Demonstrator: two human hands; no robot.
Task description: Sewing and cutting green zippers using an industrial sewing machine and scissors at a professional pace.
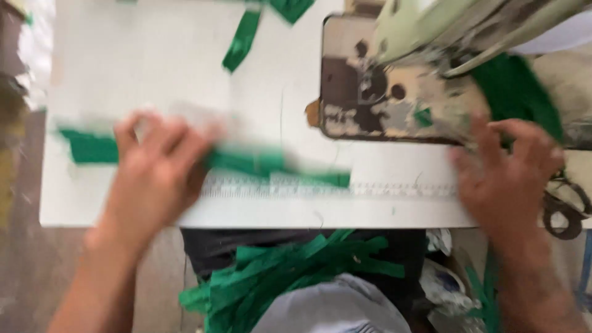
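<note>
The left hand (157, 176) is lying with its fingers (179, 139) spread wide and nearly flat, pressing down on a long green fabric strip (259, 165) that runs left to right across the near part of the white table (154, 55); motion blur is hiding whether any fingertip is pinching the cloth, so it reads as a flat press rather than a grip. The right hand (509, 176) is resting with fingers (530, 142) loosely open and curved at the near right corner of the worn sewing machine bed (370, 98), touching or just beside a bunched green cloth (515, 92) under the machine's pale arm (431, 24); whether it is gripping that cloth cannot be told. The step in hand appears to be laying out and feeding strips toward the machine, and the next move would call for bringing the strip's right end to the needle area while keeping it straight. A printed measuring scale (320, 188) is running along the table's near edge, a heap of green strips (283, 271) is lying in the lap below, another strip (242, 38) is lying far off, and scissors (564, 206) are sitting at the right edge.
</note>
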